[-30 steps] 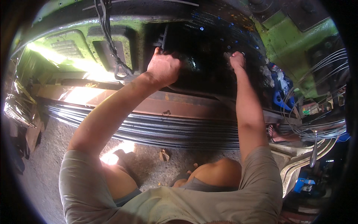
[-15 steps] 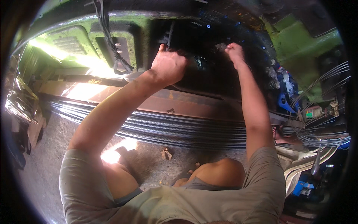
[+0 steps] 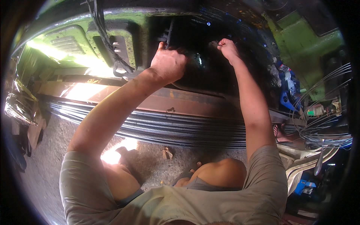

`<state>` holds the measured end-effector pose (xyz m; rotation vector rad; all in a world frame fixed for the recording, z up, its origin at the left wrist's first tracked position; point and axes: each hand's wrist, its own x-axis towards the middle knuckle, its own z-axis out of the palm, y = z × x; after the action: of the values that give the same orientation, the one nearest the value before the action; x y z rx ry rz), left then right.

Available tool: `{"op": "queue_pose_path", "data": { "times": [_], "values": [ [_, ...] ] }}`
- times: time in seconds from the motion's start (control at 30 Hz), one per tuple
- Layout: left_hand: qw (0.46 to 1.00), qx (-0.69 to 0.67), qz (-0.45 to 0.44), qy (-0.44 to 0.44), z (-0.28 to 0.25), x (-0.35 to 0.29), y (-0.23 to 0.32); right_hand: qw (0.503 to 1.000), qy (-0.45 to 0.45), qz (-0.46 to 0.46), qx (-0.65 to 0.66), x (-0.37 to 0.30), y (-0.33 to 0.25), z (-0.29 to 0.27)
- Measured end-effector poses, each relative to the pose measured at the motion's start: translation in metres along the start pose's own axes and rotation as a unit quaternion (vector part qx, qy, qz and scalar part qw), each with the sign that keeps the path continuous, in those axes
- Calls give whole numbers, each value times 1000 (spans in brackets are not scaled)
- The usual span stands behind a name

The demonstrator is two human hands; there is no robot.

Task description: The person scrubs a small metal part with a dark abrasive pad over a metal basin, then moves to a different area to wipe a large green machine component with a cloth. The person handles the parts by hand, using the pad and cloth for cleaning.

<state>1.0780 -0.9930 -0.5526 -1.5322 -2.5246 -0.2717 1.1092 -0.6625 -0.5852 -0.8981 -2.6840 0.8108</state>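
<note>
My left hand (image 3: 168, 63) is closed in a fist at the front of the dark recess in the green machine body (image 3: 84, 45). A thin dark rod (image 3: 170, 33) rises just beyond its thumb; the fingers' inner side is hidden, so what they grip cannot be made out. Further right, my right hand (image 3: 228, 50) pinches a small greyish piece (image 3: 213, 44) whose kind is too dim to tell. It is held over the black, shiny surface (image 3: 204, 73) inside the recess. The two hands are apart.
A bundle of ribbed steel bars (image 3: 168, 129) lies below a brown steel beam (image 3: 195, 103), across the front. Dark cables (image 3: 108, 45) hang at left. Looped wires (image 3: 318, 138), a blue tool (image 3: 287, 101) and a pale plastic chair (image 3: 294, 170) crowd the right.
My right hand has shifted slightly left and up with the greyish piece. My left hand keeps its closed shape at nearly the same place.
</note>
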Motion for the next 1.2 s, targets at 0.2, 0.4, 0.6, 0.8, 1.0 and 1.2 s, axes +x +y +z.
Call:
{"op": "queue_pose_path", "data": {
  "times": [0.2, 0.4, 0.6, 0.8, 1.0, 1.2],
  "values": [
    [999, -4, 11, 35, 0, -3, -2, 985, -11, 66, 160, -6, 11, -7],
    [999, 16, 3, -31, -12, 2, 5, 990, 97, -55, -84, 1, 53, -2],
    [994, -14, 18, 109, 2, -4, 0, 983, -20, 1, -180, -23, 5, -8],
    [1000, 13, -5, 17, 8, 2, -6, 997, -33, -1, -74, 7, 27, 12],
    [995, 5, 23, 97, 6, 2, -7, 996, 19, -45, -74, -1, 38, 1],
    [999, 16, -20, 20, -17, -2, -12, 986, 77, 77, 124, -40, 19, -64]
  ]
}}
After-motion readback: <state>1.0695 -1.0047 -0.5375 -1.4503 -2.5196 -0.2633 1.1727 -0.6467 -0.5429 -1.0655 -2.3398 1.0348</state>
